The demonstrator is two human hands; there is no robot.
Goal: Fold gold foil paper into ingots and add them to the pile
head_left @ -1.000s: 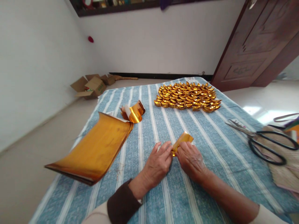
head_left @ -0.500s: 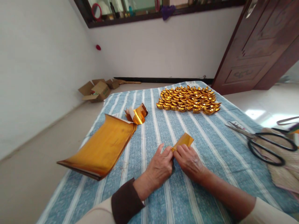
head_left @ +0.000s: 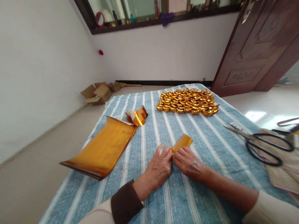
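Note:
A small folded piece of gold foil paper [head_left: 182, 142] lies on the blue striped cloth [head_left: 210, 140] in front of me. My left hand [head_left: 158, 169] and my right hand [head_left: 188, 162] meet at its near end, both pinching it between fingertips. To the left rests a stack of gold foil sheets [head_left: 105, 147] with curled edges. Beyond it sits a curled scrap of gold foil [head_left: 137, 116]. Further back, several folded gold paper ingots [head_left: 188, 101] are laid out in rows.
Large black-handled scissors [head_left: 261, 143] lie at the right on a woven mat [head_left: 283, 169]. Open cardboard boxes [head_left: 98, 92] sit on the floor by the far wall. A dark wooden door [head_left: 259, 46] stands at the right.
The camera has tilted up, showing more of the window ledge. Both hands have stayed on the near end of the foil piece, which now lies lower and flatter on the cloth.

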